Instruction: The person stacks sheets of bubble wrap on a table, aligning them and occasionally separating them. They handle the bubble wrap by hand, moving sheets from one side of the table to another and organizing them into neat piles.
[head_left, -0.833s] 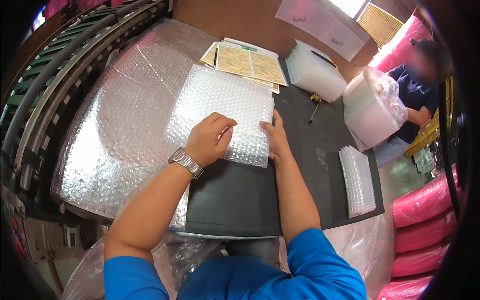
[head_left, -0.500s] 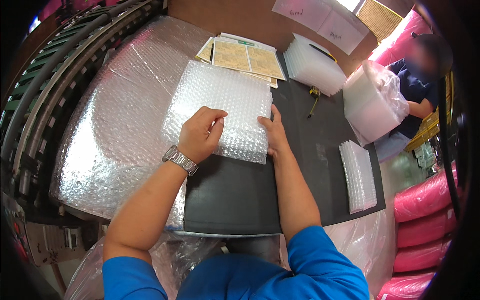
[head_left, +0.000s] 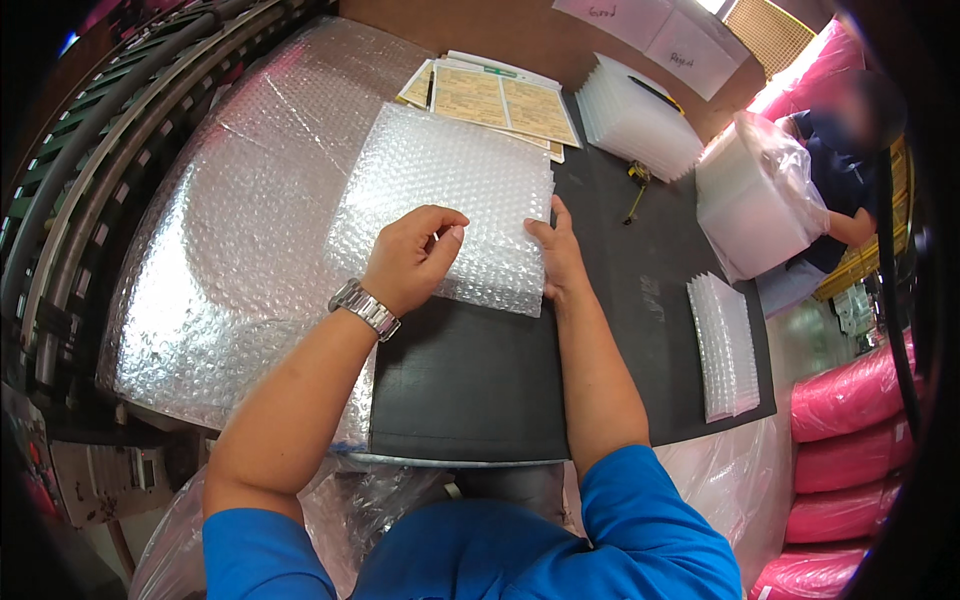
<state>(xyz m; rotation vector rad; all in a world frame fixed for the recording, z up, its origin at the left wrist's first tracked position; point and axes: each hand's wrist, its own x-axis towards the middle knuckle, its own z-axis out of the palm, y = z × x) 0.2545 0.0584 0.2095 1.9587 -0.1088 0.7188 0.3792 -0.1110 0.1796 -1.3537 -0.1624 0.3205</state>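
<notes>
A stack of clear bubble wrap bags (head_left: 450, 185) lies in front of me, partly over the black table top and partly over a large bubble wrap sheet. My right hand (head_left: 556, 250) holds the stack's right edge, thumb on top and the other fingers beside and under it. Over the lower middle of the stack is my left hand (head_left: 415, 258), wearing a metal watch (head_left: 365, 309). Its fingers are curled, with thumb and forefinger tips close together and nothing visible between them.
The large bubble wrap sheet (head_left: 230, 190) covers the left side. Papers (head_left: 500, 100), another stack of bags (head_left: 640, 120) and a tape measure (head_left: 638, 175) lie farther back. A smaller stack (head_left: 722, 345) stands at right. A person (head_left: 840, 180) is behind a plastic-wrapped bundle (head_left: 755, 200).
My left hand has shifted slightly right over the stack, and its thumb and forefinger tips are still close. My right hand keeps its hold. The other person's arm has moved lower.
</notes>
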